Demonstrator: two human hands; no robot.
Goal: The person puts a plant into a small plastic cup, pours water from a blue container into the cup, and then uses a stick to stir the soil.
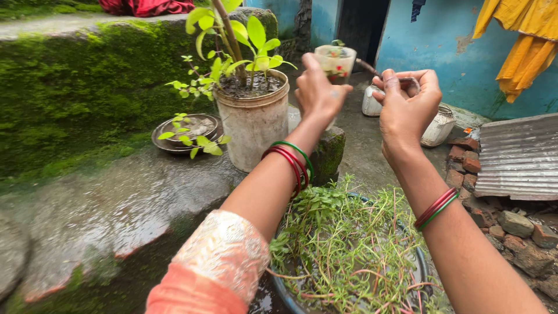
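Upper centre of the frame, the left hand point(317, 93) has its grip clamped on a small clear cup point(335, 61); the right hand point(407, 104) pinches fingers together beside it, above the potted plant point(250, 110), nothing poured yet.

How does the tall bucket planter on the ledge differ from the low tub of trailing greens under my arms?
The bucket planter is tall, pale and stained; the tub is low, wide and dark-rimmed. The bucket planter holds an upright woody stem with broad leaves, while the tub brims with thin, sprawling reddish stems. The bucket planter stands on the wet ledge; the tub sits lower, nearer. Both hold live plants.
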